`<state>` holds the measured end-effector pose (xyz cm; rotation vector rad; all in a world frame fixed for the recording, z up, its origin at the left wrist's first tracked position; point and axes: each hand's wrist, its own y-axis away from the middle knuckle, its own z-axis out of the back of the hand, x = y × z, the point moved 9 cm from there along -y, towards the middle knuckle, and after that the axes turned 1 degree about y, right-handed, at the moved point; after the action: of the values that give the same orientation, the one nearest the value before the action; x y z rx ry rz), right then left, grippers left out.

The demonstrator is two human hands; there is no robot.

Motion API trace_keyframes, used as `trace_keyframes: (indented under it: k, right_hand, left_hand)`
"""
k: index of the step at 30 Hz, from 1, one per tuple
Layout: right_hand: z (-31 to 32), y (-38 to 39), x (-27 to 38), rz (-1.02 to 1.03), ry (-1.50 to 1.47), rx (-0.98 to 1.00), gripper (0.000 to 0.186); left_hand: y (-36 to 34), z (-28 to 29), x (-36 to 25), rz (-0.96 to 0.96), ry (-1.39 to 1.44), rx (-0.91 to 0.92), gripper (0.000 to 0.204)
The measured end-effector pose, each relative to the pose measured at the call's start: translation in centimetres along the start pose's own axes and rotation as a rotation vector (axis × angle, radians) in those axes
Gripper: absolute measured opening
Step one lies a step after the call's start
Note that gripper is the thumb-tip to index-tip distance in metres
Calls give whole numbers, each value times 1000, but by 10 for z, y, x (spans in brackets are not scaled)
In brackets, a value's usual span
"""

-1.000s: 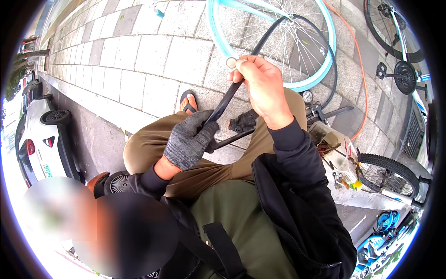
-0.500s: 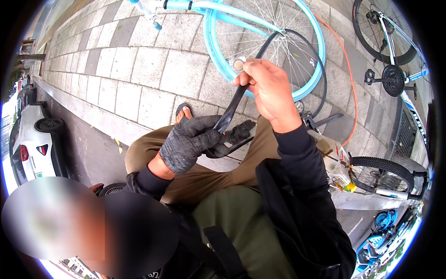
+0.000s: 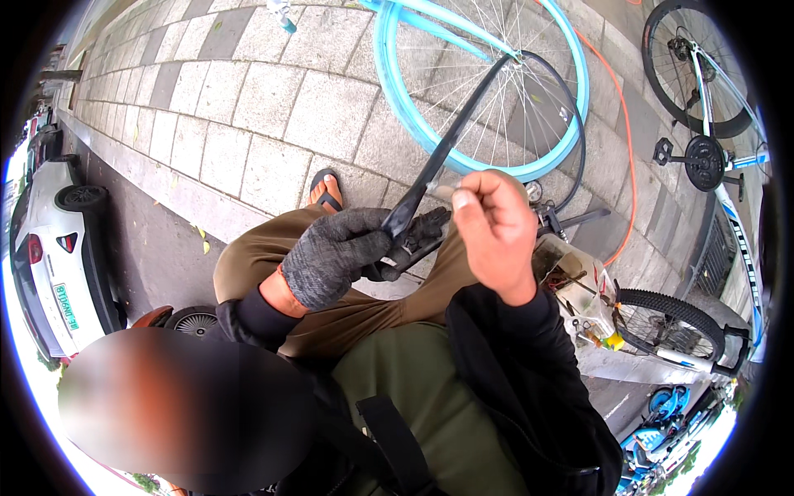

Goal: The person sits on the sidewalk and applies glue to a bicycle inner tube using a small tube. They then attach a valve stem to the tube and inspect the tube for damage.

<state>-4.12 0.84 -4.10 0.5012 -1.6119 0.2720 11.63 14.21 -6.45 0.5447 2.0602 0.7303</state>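
Observation:
My left hand [image 3: 339, 256], in a dark grey knitted glove, grips a black bicycle inner tube [image 3: 451, 136] near my knees. From there the tube stretches up to the hub of a light-blue wheel [image 3: 383, 83] and loops round its right side. My bare right hand [image 3: 496, 227] is off the tube, just to its right, thumb and forefinger pinched on a small pale, partly see-through patch [image 3: 441, 189]. That piece is right beside the tube; whether they touch I cannot tell. A second dark glove [image 3: 426, 231] lies between my knees, partly hidden.
An orange hose [image 3: 626, 140] runs over the paving at the right. A pump gauge [image 3: 534, 191] and a clear bag of tools [image 3: 579, 289] are by my right knee. Other bicycles [image 3: 705, 161] stand at the right; a white car [image 3: 62, 248] is parked left.
My right hand has let go of the tube and drawn back toward me and rightward, keeping the small piece pinched. The left hand keeps its hold. The view has shifted slightly.

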Motion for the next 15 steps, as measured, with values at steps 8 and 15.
trace_keyframes:
  k: [8,15]
  right_hand:
    - [-16,16,-17,-259,-512,0,12]
    - [-18,21,-10,-226,-550,24,13]
  left_hand:
    - [0,-8,-16,-94,-99,63,32]
    - [3,-19,-27,-143,8,124,32]
